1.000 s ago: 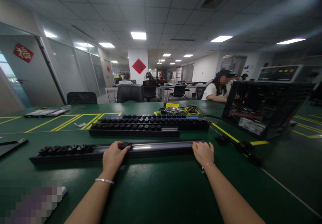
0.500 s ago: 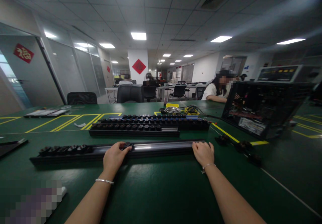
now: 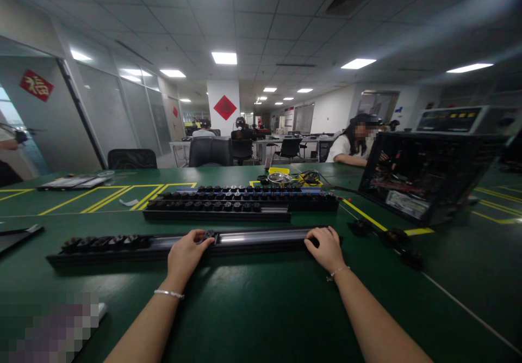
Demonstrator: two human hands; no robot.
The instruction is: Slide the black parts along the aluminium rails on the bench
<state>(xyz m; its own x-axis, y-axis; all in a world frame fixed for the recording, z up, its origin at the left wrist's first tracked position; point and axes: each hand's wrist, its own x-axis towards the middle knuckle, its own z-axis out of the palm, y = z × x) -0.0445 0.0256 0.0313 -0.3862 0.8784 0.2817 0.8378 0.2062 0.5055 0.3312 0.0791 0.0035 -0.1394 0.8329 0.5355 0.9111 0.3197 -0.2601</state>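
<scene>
A long black rail with a shiny metal channel point(image 3: 261, 238) lies crosswise on the green table before me. My left hand point(image 3: 185, 255) pinches a small black knobbed part point(image 3: 209, 234) seated on the channel, left of the rail's middle. My right hand point(image 3: 327, 250) curls its thumb and fingers over the rail's right end; whether a small part is also under them, I cannot tell. Several similar black parts point(image 3: 108, 242) sit in a row on the rail's left end.
Beyond it lie more loaded rails point(image 3: 216, 211). Loose black parts point(image 3: 395, 238) rest on the right, near an open computer case point(image 3: 424, 178). A metal dish point(image 3: 280, 178) and cables point(image 3: 312, 178) are farther back. A person in white point(image 3: 346, 145) sits across the table.
My right hand has shifted slightly left and rolled, its thumb now separated from the fingers over the rail's end. The left hand stays on its black part. A person has appeared at the far left.
</scene>
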